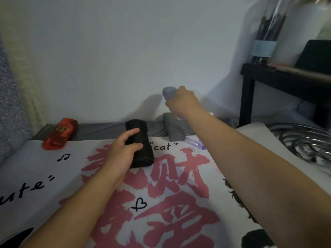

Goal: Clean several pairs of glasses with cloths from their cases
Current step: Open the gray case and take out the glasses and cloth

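**Black case steadied, grey cloth lifted clear**

On the printed white cloth (53, 176) nearest the wearer, with its big pink characters, a small black heart and the words "cat" and "ute", both forearms reach forward. At about 11 o'clock from the heart, the left hand (121, 149) curls around the black glasses case (140, 140), thumb on its top face and fingers wrapped at its left edge. That hold looks meant to keep the case from sliding while the other hand works. The case is matte, dark and long, lying end-on to the wearer; whether it is open or closed I cannot tell.

Farther out at 1 o'clock, the right hand (180, 102) is raised above the surface, fingers bunched around a crumpled grey-blue cloth (168, 93) that pokes out past the knuckles. Held up and away, it is probably a cleaning cloth taken from a case, though that is a guess. Below that hand lies a grey case (172, 127), and just beside it, toward 3 o'clock, a pale purple translucent piece (194, 144), perhaps part of some glasses; too blurred to say.

At 10 o'clock sits a red case (60, 134) with a round gold emblem, untouched, half on the printed cloth. At 2 o'clock stands a black side table (250, 90) against the wall.
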Available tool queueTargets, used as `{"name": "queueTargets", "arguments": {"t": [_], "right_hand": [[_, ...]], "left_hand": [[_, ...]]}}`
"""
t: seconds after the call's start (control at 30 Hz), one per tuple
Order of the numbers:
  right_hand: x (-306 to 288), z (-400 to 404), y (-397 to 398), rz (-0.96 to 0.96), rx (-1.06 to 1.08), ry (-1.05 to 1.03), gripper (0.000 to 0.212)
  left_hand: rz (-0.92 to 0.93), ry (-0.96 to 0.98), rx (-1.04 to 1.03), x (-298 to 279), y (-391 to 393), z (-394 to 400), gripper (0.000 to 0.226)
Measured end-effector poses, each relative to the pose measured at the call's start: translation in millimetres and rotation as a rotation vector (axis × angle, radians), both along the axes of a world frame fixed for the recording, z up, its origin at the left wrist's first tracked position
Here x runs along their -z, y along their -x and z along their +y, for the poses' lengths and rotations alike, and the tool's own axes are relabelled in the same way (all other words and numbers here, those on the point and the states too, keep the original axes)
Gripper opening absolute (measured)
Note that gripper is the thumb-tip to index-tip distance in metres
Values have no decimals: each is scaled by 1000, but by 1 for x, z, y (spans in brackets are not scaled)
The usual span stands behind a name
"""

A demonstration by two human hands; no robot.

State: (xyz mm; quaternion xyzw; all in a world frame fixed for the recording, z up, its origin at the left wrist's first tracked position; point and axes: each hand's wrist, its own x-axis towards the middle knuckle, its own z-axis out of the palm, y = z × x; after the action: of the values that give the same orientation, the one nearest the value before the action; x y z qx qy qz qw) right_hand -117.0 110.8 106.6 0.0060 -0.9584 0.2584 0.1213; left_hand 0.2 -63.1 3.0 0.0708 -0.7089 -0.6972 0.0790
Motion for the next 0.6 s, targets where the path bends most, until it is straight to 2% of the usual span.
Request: {"name": "queueTargets", "arguments": {"t": [0.1, 0.17, 0.27, 0.4, 0.5, 0.6], "right_hand": [[21, 8, -67, 278, -242, 199, 80], [49, 22, -110, 374, -348, 219, 84], [89, 46, -129, 386, -350, 242, 83], [93, 56, -124, 368, -291, 371, 80], [88, 62, -122, 388, -256, 450, 78], [88, 67, -124, 390, -257, 426, 77]], "left_hand": [[-19, 66, 28, -8, 18, 2, 50], [-49, 81, 52, -10, 36, 4, 46], [-92, 96, 118, -9, 63, 12, 44], [-89, 218, 131, -10, 93, 32, 44], [-100, 407, 119, -10, 110, 48, 42], [-89, 597, 114, -1, 128, 59, 29]]}}
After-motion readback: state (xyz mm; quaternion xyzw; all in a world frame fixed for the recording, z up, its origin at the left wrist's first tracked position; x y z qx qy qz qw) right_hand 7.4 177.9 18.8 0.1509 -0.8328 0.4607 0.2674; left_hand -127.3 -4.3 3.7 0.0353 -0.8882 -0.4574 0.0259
